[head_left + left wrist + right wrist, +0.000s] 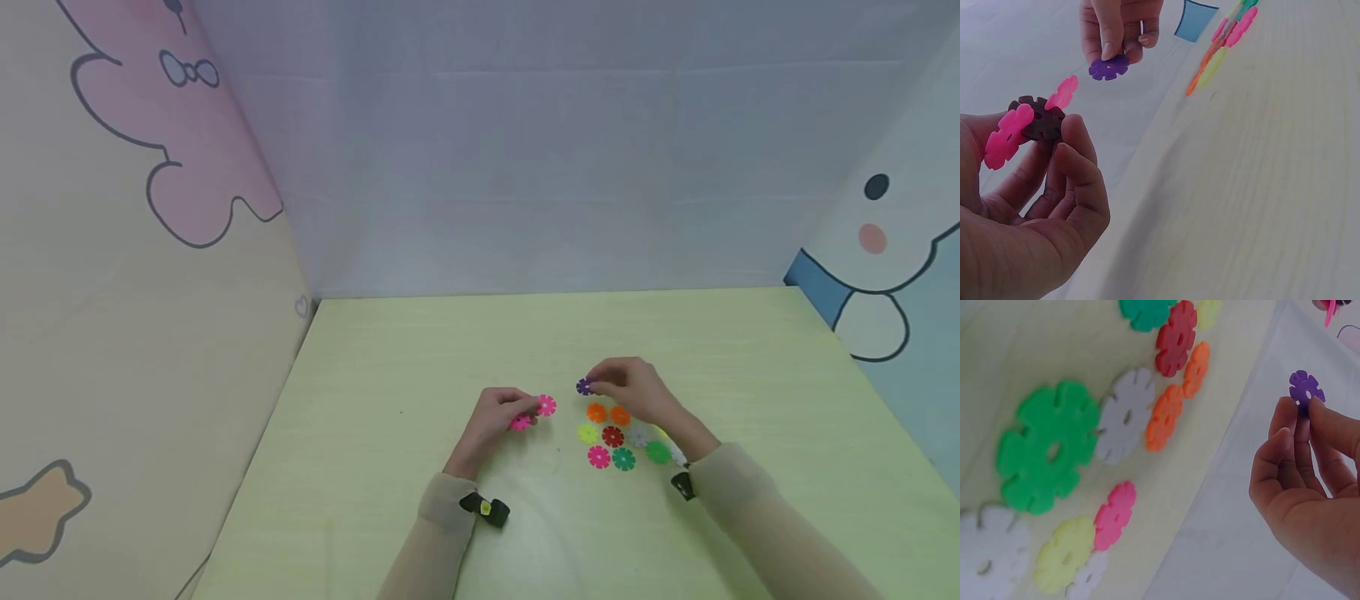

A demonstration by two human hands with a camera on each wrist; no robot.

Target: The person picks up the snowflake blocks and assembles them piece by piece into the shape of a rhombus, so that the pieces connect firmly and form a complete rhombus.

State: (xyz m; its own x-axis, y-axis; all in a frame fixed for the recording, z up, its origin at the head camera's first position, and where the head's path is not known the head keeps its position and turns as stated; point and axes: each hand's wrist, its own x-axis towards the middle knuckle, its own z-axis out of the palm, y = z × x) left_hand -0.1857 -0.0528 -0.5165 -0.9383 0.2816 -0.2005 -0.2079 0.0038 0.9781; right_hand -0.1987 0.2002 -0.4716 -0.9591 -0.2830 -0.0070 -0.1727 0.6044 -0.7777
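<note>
In my left hand point(497, 412) are joined snowflake building discs: a dark disc point(1043, 124) with a pink disc point(1007, 139) slotted on one side and another pink disc point(1064, 94) on the other. Thumb and fingers pinch the dark one. My right hand point(636, 390) pinches a purple snowflake disc point(1302, 386) between thumb and fingertips, above the table. The purple disc is apart from the joined pieces, to their right in the head view.
Loose discs lie in rows on the pale table point(390, 350), below my right hand: orange point(597, 412), red point(612, 436), yellow point(588, 433), pink point(598, 457), teal point(623, 459), green point(1050, 450) and grey-white point(1125, 415). A pale curtain point(555, 183) hangs behind the table.
</note>
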